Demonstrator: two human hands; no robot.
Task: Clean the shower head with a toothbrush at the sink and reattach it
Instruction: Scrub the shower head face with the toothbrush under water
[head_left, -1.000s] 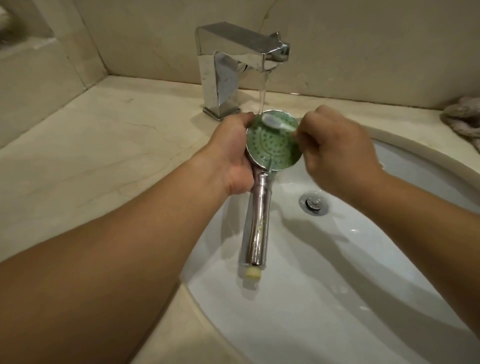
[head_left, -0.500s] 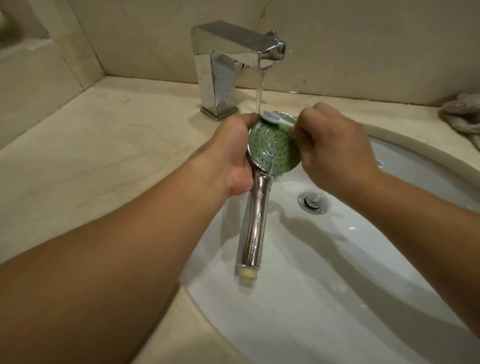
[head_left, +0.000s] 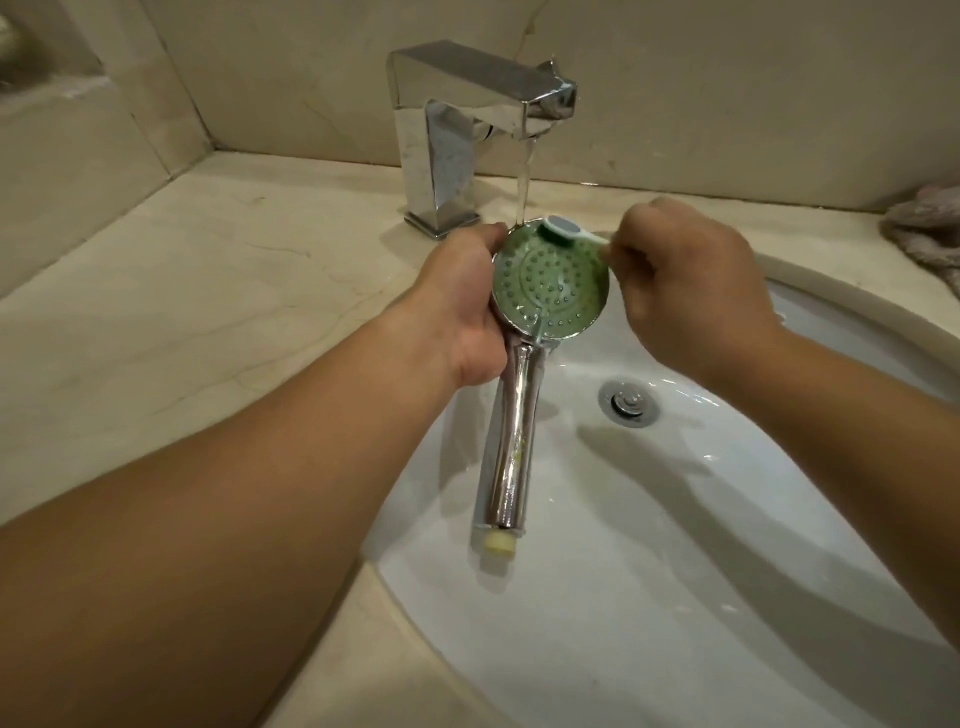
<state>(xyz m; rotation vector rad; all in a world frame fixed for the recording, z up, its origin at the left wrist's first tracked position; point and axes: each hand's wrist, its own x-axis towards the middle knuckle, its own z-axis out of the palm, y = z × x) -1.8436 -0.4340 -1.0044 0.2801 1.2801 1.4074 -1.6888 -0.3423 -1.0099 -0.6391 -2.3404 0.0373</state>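
Observation:
A chrome shower head (head_left: 548, 283) with a green nozzle face and a long handle is held over the white sink (head_left: 675, 571), face up. My left hand (head_left: 462, 306) grips it at the neck, from the left side. My right hand (head_left: 691, 286) pinches the handle of a white toothbrush (head_left: 569, 231), whose head lies on the top edge of the green face. A stream of water runs from the chrome faucet (head_left: 467, 135) onto the upper rim of the shower head, just left of the brush.
The drain stopper (head_left: 628, 402) sits in the basin right of the handle. A beige marble counter (head_left: 182, 312) surrounds the sink, with tiled walls behind. A crumpled pinkish cloth (head_left: 930, 228) lies at the far right edge.
The toothbrush head has shifted slightly right along the top edge of the green face. The shower head sits a little lower and more face-up than a second ago.

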